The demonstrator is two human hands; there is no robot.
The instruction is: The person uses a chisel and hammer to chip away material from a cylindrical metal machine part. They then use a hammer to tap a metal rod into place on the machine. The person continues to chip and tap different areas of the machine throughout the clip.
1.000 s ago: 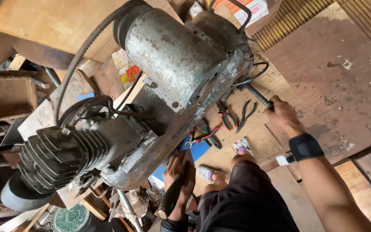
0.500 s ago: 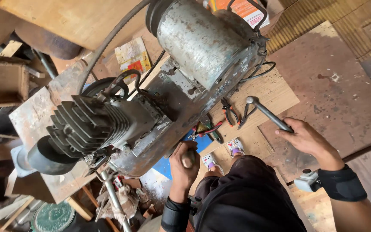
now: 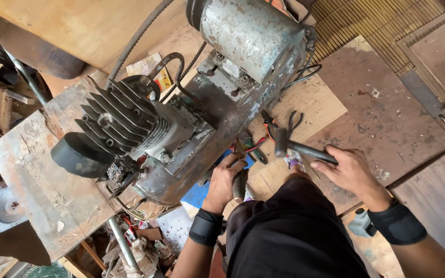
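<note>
A worn air compressor [image 3: 191,103] rests on a scarred wooden bench [image 3: 37,175], with a finned black cylinder [image 3: 119,118] at its left and a grey drum-shaped motor [image 3: 251,38] at its right. My left hand [image 3: 226,180] grips a dark tool handle [image 3: 239,184] held against the compressor's lower edge. My right hand [image 3: 347,172] is closed around the shaft of a metal hammer [image 3: 297,148], whose head points towards the compressor base. Both wrists wear black bands. My dark trousers [image 3: 294,237] fill the lower middle.
Pliers [image 3: 269,126] and other hand tools lie on a plywood sheet [image 3: 315,105] below the motor. A drive belt [image 3: 140,36] loops off the motor. Brown floor boards [image 3: 403,103] spread to the right. Scrap and a metal pipe [image 3: 122,247] lie under the bench.
My right hand lifted the hammer off the floor and swung it left towards the compressor. My left hand rose with its tool to the compressor's lower edge. The view shifted.
</note>
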